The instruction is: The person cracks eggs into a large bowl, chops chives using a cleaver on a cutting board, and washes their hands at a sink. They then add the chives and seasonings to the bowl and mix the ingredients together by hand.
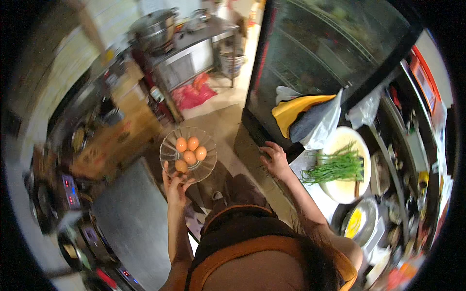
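My left hand [176,183] grips the near rim of a clear ribbed glass bowl [209,169], which holds several brown eggs [189,157]. The bowl is held up above the floor. On the other side, my right hand [275,160] is in the air with its fingers spread and slightly bent, and nothing is in it. To its right, a bunch of long green vegetables [336,167] lies across a wide cream-coloured basin [342,194]. A brown handle [356,189] shows at the greens' right end.
A tall dark glass-door fridge [309,47] stands ahead, with yellow and dark cloths [300,111] near its base. A metal bowl with something yellow [354,222] is at right. Left are a cardboard box [120,142], a grey worktop [134,214] and cookers with lit displays [71,191].
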{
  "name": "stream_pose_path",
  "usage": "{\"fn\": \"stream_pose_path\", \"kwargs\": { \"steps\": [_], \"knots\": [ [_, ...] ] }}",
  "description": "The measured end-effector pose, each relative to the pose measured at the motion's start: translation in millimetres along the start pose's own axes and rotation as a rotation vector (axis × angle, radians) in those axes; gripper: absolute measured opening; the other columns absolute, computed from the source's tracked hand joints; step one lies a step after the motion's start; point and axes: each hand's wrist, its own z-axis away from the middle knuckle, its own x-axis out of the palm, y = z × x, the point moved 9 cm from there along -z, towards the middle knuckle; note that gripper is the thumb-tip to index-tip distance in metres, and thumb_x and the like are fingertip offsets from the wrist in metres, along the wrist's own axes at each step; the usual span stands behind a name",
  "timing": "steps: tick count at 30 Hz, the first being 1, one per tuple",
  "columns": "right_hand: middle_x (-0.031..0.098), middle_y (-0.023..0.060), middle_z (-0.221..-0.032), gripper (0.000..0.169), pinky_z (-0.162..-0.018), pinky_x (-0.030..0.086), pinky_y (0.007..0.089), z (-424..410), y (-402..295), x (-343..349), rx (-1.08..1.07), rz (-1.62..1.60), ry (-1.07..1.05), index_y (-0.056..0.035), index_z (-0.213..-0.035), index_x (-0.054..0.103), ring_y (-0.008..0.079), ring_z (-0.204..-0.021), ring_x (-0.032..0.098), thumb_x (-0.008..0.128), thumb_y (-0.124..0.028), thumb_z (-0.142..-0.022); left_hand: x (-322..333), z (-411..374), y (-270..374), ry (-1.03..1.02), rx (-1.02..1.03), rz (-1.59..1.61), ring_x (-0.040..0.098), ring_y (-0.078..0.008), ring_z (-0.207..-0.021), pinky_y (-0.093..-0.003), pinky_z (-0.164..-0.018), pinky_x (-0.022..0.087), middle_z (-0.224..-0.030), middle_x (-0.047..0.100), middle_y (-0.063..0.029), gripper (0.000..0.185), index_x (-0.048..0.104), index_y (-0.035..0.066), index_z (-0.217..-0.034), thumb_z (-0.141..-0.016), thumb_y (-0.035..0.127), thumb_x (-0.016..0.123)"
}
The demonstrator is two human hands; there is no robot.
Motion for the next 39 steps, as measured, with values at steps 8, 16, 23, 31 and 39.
{"fn": "stream_pose_path", "kwargs": {
  "steps": [8,16,23,31,39],
  "knots": [
    [0.057,0.0104,-0.118,0.045,-0.096,0.034,0.0512,-212.6,44.9,-39.8,0.086,0.373,0.329,-0.0083,-0.118,0.057,0.0379,-0.120,0.043,0.068,-0.020,-0.076,72.3,-234.8,-0.7,-0.241,-0.067,-0.117,0.056,-0.0335,-0.112,-0.0481,-0.081,0.057,-0.134,0.044,-0.0175,0.070,0.021,0.024,-0.147,-0.087,0.015,0.058],
    [0.035,0.0129,-0.147,0.051,-0.113,0.001,0.0565,-509.8,91.2,-43.8,-0.066,1.320,-0.056,-0.0085,-0.139,0.043,0.0331,-0.142,0.016,0.047,-0.025,-0.091,144.8,-377.4,11.2,-0.250,-0.209,-0.131,0.056,-0.0346,-0.112,-0.0519,-0.085,0.055,-0.134,0.044,-0.0210,0.077,0.015,0.022,-0.148,-0.086,0.011,0.059],
    [0.035,0.0067,-0.148,0.053,-0.113,-0.002,0.0550,-594.6,136.1,-30.8,0.137,1.735,-0.464,-0.0106,-0.138,0.045,0.0262,-0.141,0.021,0.049,-0.035,-0.091,188.4,-526.2,-3.8,-0.364,-0.335,-0.172,0.054,-0.0332,-0.114,-0.0460,-0.083,0.058,-0.135,0.042,-0.0194,0.067,0.023,0.020,-0.144,-0.088,0.011,0.059],
    [0.056,0.0094,-0.127,0.044,-0.111,0.016,0.0409,-606.6,128.1,-3.4,0.452,1.542,-0.334,-0.0039,-0.119,0.063,0.0259,-0.127,0.040,0.053,-0.029,-0.084,278.2,-656.2,-15.2,-0.632,-0.539,-0.278,0.058,-0.0339,-0.105,-0.0513,-0.082,0.056,-0.125,0.048,-0.0157,0.067,0.027,0.018,-0.139,-0.079,0.002,0.051],
    [0.063,0.0077,-0.114,0.030,-0.102,0.033,0.0347,-478.2,-52.6,51.9,-0.001,1.288,-0.108,-0.0083,-0.100,0.066,0.0244,-0.122,0.051,0.054,-0.029,-0.081,381.5,-633.9,-93.0,-1.022,-0.931,-0.430,0.060,-0.0266,-0.095,-0.0462,-0.071,0.058,-0.112,0.055,-0.0119,0.076,0.021,0.025,-0.141,-0.080,-0.001,0.057]
  ]
}}
